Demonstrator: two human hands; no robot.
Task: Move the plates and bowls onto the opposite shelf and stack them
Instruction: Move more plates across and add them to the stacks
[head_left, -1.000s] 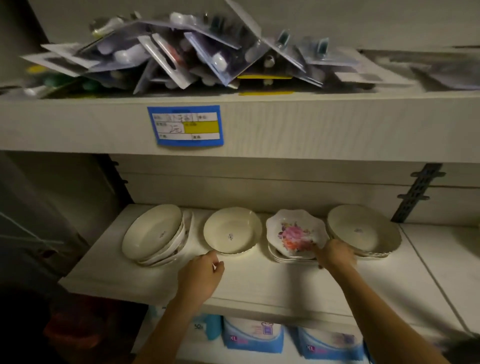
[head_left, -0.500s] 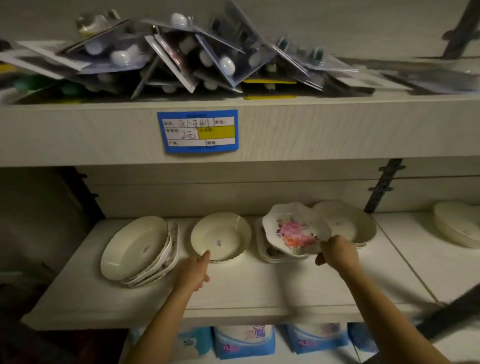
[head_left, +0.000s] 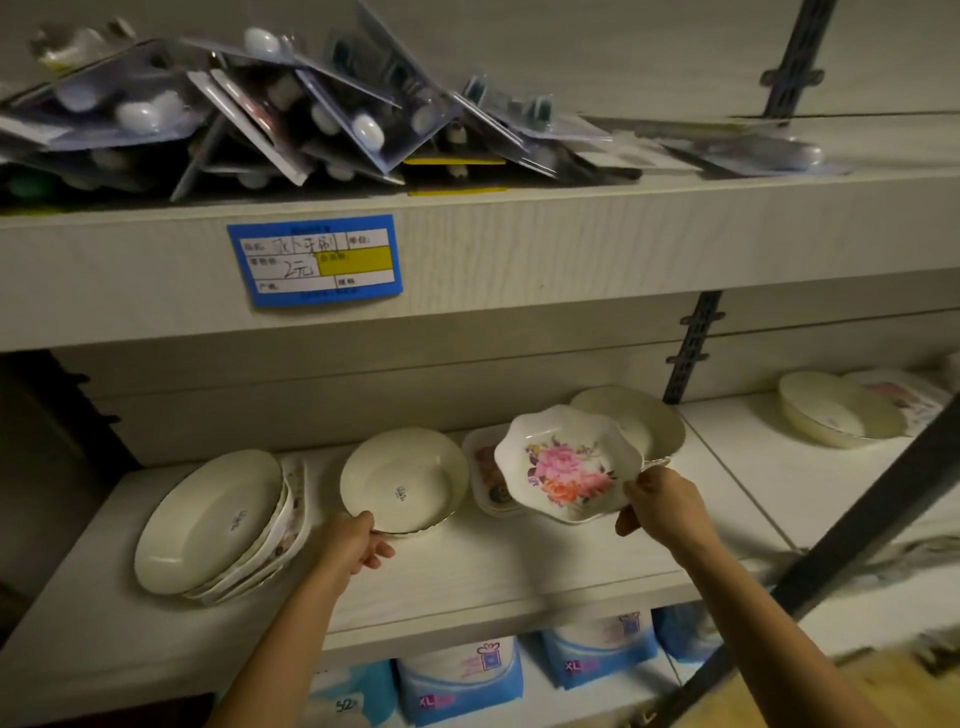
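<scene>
The dish (head_left: 566, 467) was white, with a wavy scalloped rim and pink and orange flowers printed inside. My right fingers (head_left: 638, 484) pinched its near right rim, so it hung tilted, up and to the left of them, clear of the shelf (head_left: 467, 582) and over a stack (head_left: 480, 470) of patterned dishes. The bowl (head_left: 402, 480), plain cream and round with a small mark at its centre, lay just beyond my left fingers (head_left: 382, 551), which pinched its near edge, thumb on top.

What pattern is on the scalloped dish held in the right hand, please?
The scalloped dish is white with pink and orange flowers, shown best in the head view.
</scene>
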